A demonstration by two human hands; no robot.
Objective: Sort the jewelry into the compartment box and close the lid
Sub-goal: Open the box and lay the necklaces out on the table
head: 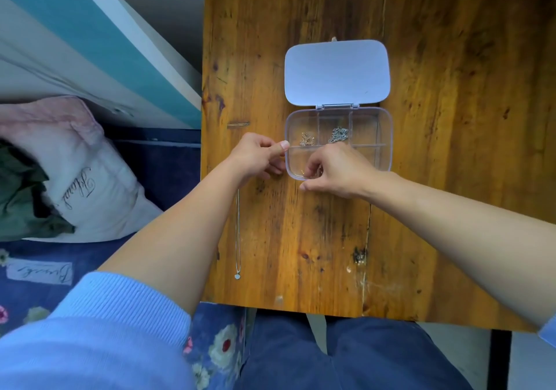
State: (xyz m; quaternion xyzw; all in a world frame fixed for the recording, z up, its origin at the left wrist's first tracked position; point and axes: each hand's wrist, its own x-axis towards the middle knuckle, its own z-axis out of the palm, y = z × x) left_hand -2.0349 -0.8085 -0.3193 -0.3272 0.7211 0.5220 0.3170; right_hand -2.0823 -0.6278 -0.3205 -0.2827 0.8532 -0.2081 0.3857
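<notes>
L hand (pixel 255 156) pinches box (pixel 383 137) edge; R hand (pixel 337 170) grip unclear; necklace (pixel 238 233) lengthwise, pendant near.

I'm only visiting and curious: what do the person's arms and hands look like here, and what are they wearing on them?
Two bare hands, left hand and right hand, with no gloves, rings or watch visible. The forearms are bare; light blue ribbed knit sleeves are pushed up toward the elbows. Fingernails are short and unpainted.
</notes>
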